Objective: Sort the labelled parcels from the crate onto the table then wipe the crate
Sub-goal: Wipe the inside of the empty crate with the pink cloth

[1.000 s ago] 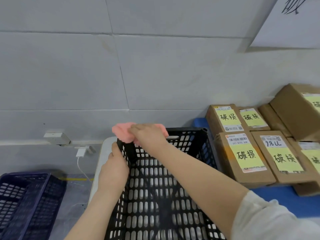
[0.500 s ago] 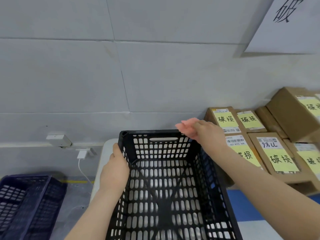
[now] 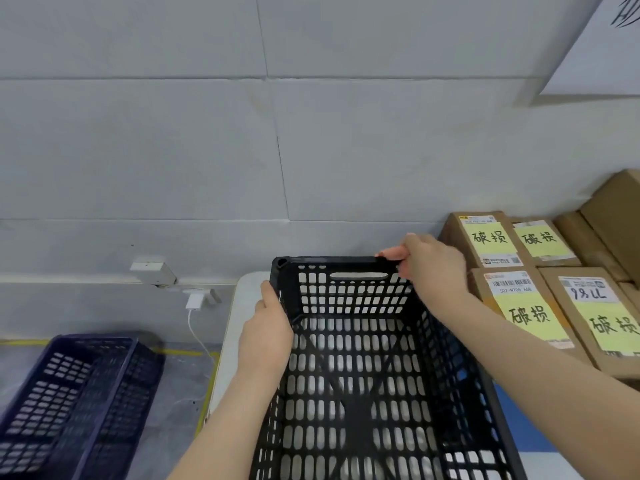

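From the head camera I look down into the black crate [image 3: 363,358], which sits on the white table [image 3: 239,306] with its perforated walls and floor showing and nothing visible inside it. My left hand [image 3: 266,337] is closed around the crate's left wall near the far left corner, thumb along the outside and fingers wrapped over the rim. My right hand [image 3: 431,265] is clamped on the far right corner of the rim, and a bit of pink cloth [image 3: 391,252] peeks out between the fingers and the plastic; I see only that small pink edge, the rest being hidden under the hand. To the right of the crate the labelled parcels [image 3: 530,306] lie on the table, brown cardboard boxes with yellow notes bearing handwritten characters and white barcode stickers; the nearest one is just beside the crate's right wall, behind my right forearm. A strip of blue surface [image 3: 509,414] shows below the parcels beside the crate. On the floor to the left stands a dark blue crate [image 3: 69,403], well apart from the table. On the grey wall behind there is a white charger [image 3: 194,301] with its cable hanging down, and a sheet of paper [image 3: 602,50] is fixed at the top right
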